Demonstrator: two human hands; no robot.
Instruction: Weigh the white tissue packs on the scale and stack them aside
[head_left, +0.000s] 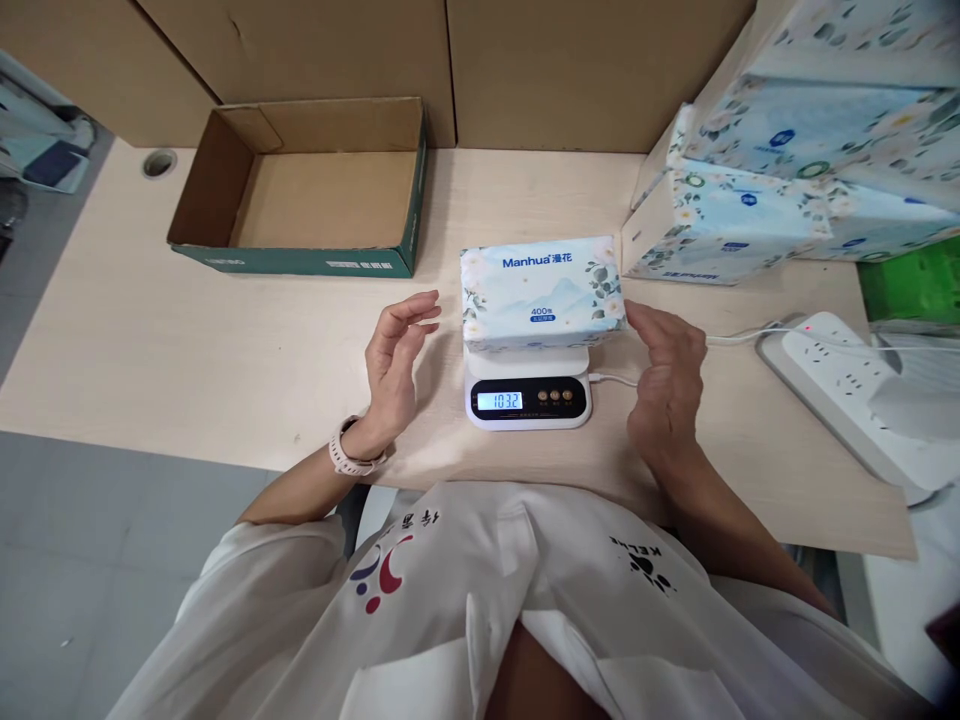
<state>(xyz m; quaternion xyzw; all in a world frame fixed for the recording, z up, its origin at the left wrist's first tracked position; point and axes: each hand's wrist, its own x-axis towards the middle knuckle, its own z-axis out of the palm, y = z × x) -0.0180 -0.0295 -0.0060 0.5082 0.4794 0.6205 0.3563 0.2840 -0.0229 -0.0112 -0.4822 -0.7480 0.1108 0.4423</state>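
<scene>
A pale blue tissue pack [541, 291] printed "Manhua" lies on a small white scale [529, 391] whose display reads 103.2. My left hand [396, 363] hovers just left of the pack, fingers apart and curved, holding nothing. My right hand [664, 378] is at the pack's right end, fingers loosely spread, fingertips touching or nearly touching it. A pink watch sits on my left wrist.
An open, empty cardboard box [217, 185] with green sides stands at the back left of the wooden desk [187, 340]. Stacked tissue packs [780, 160] fill the back right. A white power strip [840, 380] lies at the right, with a cable running to the scale. Brown cartons line the back.
</scene>
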